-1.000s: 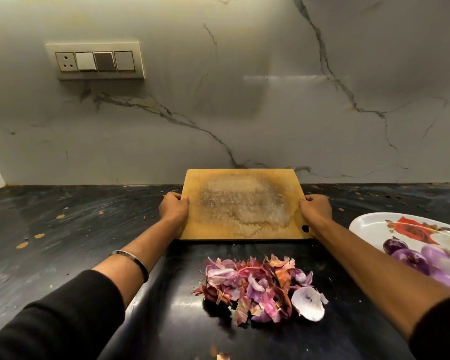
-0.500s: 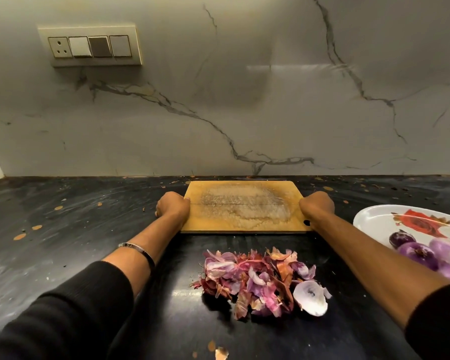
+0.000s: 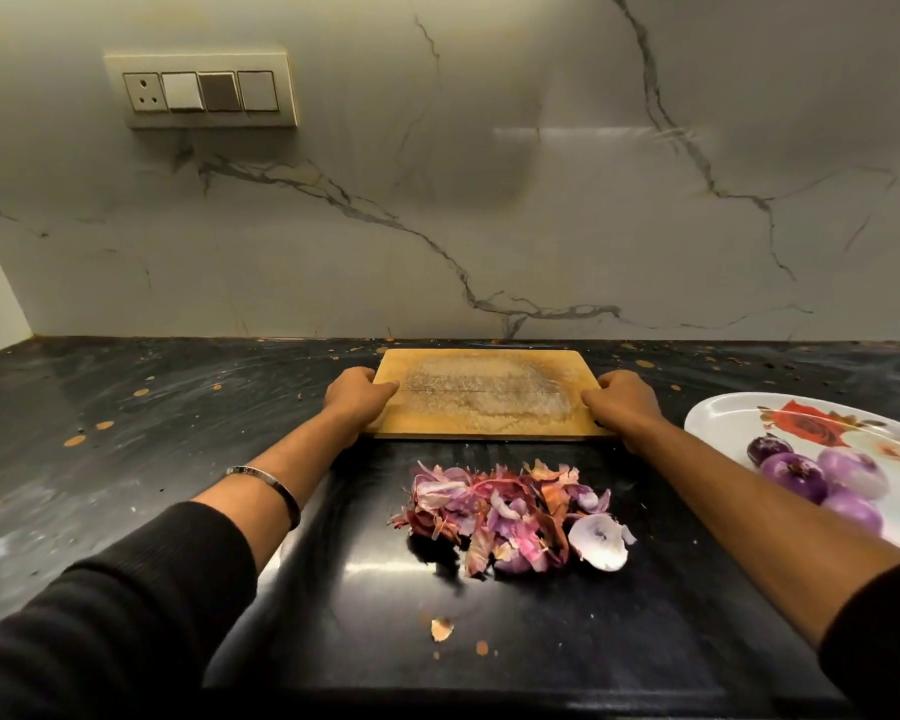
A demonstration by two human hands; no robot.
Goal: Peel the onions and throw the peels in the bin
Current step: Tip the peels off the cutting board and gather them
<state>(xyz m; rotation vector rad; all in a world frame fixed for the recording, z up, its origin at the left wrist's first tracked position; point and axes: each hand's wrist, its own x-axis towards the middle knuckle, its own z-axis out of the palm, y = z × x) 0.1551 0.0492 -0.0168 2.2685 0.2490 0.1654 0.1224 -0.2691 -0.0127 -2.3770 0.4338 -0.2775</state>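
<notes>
A pile of purple and brown onion peels [image 3: 510,517] lies on the black counter [image 3: 152,407] in front of me. Behind it sits a wooden cutting board [image 3: 484,394], flat near the marble wall. My left hand [image 3: 357,400] grips the board's left edge and my right hand [image 3: 622,402] grips its right edge. Several peeled purple onions [image 3: 822,475] rest on a white flowered plate [image 3: 723,423] at the right. No bin is in view.
A marble backsplash rises behind the counter, with a switch panel [image 3: 201,90] at the upper left. Small peel scraps [image 3: 441,628] lie near the counter's front edge. A white side wall stands at the far left.
The board, tilted up a second ago, has been lowered and pushed back flat towards the wall with both hands still on its sides. The peels and plate have not moved.
</notes>
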